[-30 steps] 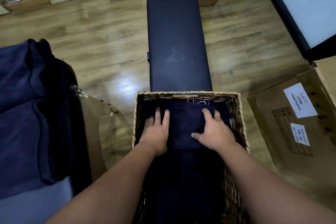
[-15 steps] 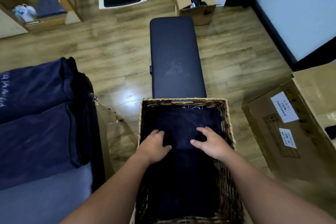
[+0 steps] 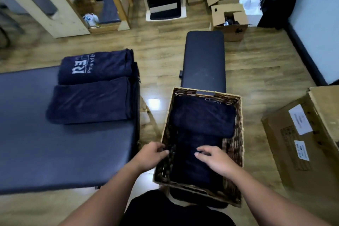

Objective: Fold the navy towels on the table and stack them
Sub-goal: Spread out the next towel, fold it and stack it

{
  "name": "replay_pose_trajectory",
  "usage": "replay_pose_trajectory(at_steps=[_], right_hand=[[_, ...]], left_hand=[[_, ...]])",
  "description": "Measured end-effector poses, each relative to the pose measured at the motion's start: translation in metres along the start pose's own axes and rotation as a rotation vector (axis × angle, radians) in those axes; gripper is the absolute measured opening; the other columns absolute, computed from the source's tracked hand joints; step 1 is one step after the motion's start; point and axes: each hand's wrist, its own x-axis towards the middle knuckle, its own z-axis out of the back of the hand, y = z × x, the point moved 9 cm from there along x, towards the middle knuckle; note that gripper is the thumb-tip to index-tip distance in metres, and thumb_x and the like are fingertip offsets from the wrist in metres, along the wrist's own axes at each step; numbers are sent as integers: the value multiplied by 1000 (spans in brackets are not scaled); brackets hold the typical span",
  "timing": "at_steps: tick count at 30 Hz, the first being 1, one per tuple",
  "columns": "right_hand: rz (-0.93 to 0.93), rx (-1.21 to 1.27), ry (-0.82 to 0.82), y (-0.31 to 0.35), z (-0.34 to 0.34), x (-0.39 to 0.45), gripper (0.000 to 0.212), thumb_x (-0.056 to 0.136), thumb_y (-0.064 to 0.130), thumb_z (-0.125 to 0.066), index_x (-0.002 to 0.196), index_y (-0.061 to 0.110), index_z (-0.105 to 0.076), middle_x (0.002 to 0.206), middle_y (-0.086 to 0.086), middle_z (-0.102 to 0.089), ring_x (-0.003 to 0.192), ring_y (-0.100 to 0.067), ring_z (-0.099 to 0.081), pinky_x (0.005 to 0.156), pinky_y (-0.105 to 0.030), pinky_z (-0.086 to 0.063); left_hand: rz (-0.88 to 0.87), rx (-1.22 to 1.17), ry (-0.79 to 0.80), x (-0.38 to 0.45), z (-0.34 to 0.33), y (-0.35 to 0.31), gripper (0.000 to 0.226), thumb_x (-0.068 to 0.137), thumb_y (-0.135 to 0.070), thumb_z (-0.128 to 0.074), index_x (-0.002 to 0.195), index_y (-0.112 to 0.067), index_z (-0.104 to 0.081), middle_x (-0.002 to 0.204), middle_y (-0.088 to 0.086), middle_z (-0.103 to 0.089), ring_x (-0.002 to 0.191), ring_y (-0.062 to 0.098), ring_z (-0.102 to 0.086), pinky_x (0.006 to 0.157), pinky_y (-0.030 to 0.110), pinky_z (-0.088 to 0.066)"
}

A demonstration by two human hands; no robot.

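Note:
Two folded navy towels lie side by side on the dark padded table (image 3: 55, 152) at the left: a far one with a white logo (image 3: 95, 68) and a plain near one (image 3: 89, 101). A wicker basket (image 3: 240, 134) stands on the end of a black bench and holds more navy towels, a folded one at its far end (image 3: 203, 115) and another beneath (image 3: 194, 169). My left hand (image 3: 153, 154) hovers at the basket's left rim, fingers loosely curled, holding nothing. Over the basket's near half, my right hand (image 3: 214, 159) is relaxed and also holds nothing.
The black bench (image 3: 203, 60) runs away from the basket. A large cardboard box (image 3: 302, 139) sits on the wooden floor at the right. Smaller open boxes (image 3: 229, 22), wooden furniture and a black chair stand at the back.
Both hands have drawn back toward me off the folded towel at the basket's far end. The view has swung left and up, showing the table and its two towels.

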Motion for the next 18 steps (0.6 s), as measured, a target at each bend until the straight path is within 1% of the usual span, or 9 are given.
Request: replay_pose_trajectory(at_steps=[2, 3, 5, 7, 9, 11, 12, 15, 18], right_hand=[[36, -20, 56, 12, -16, -9, 47, 92, 57, -64, 132, 33, -65, 126, 9, -65, 117, -9, -60, 99, -24, -43], [54, -22, 73, 19, -22, -11, 46, 92, 57, -64, 132, 33, -65, 126, 9, -65, 115, -8, -60, 97, -23, -43], [92, -32, 101, 36, -33, -15, 45, 92, 56, -64, 131, 34, -65, 125, 9, -66, 112, -5, -61, 98, -24, -45], [137, -48, 107, 57, -44, -16, 43, 92, 55, -65, 130, 34, -66, 123, 8, -68, 111, -5, -62, 101, -26, -47], [163, -48, 92, 76, -50, -16, 41, 93, 54, -65, 129, 35, -66, 121, 8, -68, 110, -5, -62, 100, -25, -47], [185, -26, 61, 99, -55, -14, 40, 92, 53, -65, 129, 35, -67, 120, 9, -68, 109, -3, -62, 98, -24, -45], [194, -13, 44, 111, -57, -13, 40, 92, 53, -65, 129, 36, -67, 121, 10, -68, 111, -2, -61, 97, -24, -44], [219, 18, 1, 149, -63, -7, 41, 93, 51, -66, 130, 35, -66, 124, 11, -66, 115, -3, -59, 95, -22, -41], [223, 26, -67, 192, -74, 3, 42, 92, 49, -67, 131, 33, -65, 123, 12, -67, 114, -1, -59, 97, -21, -42]], left_hand=[[12, -41, -52, -26, 10, 14, 26, 97, -34, -66, 114, -16, -73, 105, -1, -75, 97, 12, -68, 86, 26, -52], [15, -53, -85, -36, 16, 20, 28, 97, -34, -66, 118, -15, -72, 105, -4, -74, 96, 10, -68, 86, 25, -52], [10, -59, -138, -53, 30, 33, 29, 97, -34, -65, 119, -16, -71, 105, -8, -73, 98, 8, -68, 88, 26, -52], [9, -33, -177, -68, 47, 44, 26, 98, -35, -63, 118, -20, -72, 102, -12, -71, 96, 3, -65, 84, 20, -48], [2, -25, -212, -74, 66, 57, 20, 98, -36, -62, 109, -24, -74, 96, -14, -73, 93, 2, -65, 86, 26, -51], [-26, -36, -248, -75, 90, 70, 18, 97, -36, -62, 101, -22, -73, 94, -12, -74, 92, 2, -66, 90, 32, -53], [-41, -37, -264, -74, 103, 76, 17, 97, -36, -63, 99, -22, -73, 93, -12, -74, 92, 2, -66, 89, 31, -53], [-78, -79, -317, -70, 142, 94, 10, 96, -34, -66, 102, -30, -72, 93, -16, -72, 90, -3, -65, 81, 19, -48], [-113, -131, -340, -60, 182, 120, 8, 95, -31, -68, 102, -31, -72, 92, -15, -74, 85, -10, -64, 81, 18, -47]])
